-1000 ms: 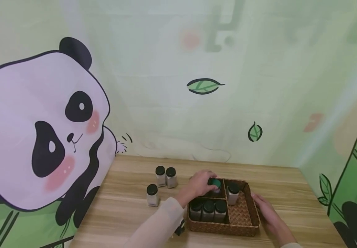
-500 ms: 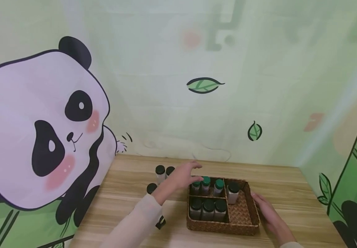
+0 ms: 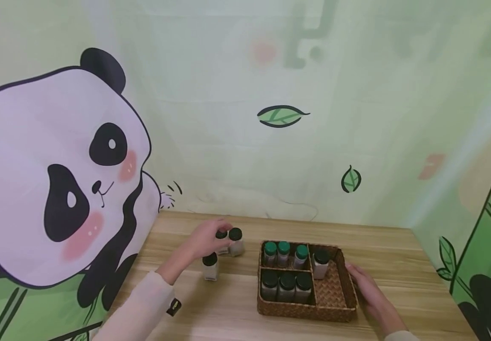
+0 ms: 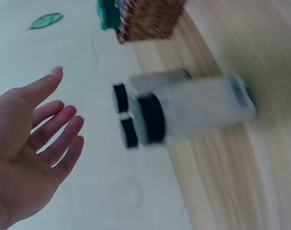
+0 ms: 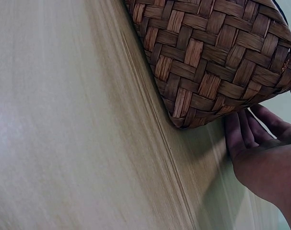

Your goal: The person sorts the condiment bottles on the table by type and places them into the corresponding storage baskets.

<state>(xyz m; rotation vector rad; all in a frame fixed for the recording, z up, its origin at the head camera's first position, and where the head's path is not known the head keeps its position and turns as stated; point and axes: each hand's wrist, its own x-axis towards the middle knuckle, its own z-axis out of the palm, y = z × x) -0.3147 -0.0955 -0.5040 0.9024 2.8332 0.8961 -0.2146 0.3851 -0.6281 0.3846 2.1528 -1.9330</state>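
My left hand (image 3: 207,239) hovers over the loose black-lidded spice jars on the left of the table, its fingers loosely bent. In the left wrist view the fingers (image 4: 64,134) are spread and hold nothing, apart from the jars. Two of these jars stand side by side, the left one (image 3: 222,249) partly hidden by the hand and the right one (image 3: 236,245) beside it. A third jar (image 3: 210,270) stands nearer. My right hand (image 3: 369,291) rests against the right side of the woven basket (image 3: 305,310), fingers extended along its wall in the right wrist view.
The basket has three compartments: green-lidded jars (image 3: 283,253) at back left, black-lidded jars (image 3: 286,290) at front left, and a single black-lidded jar (image 3: 320,266) on the right. A printed cloth (image 3: 228,166) stands behind the wooden table (image 3: 219,315).
My left hand has let go of a green-lidded jar in the basket's back-left compartment and moved left to the loose jars. The right hand has stayed at the basket's side.
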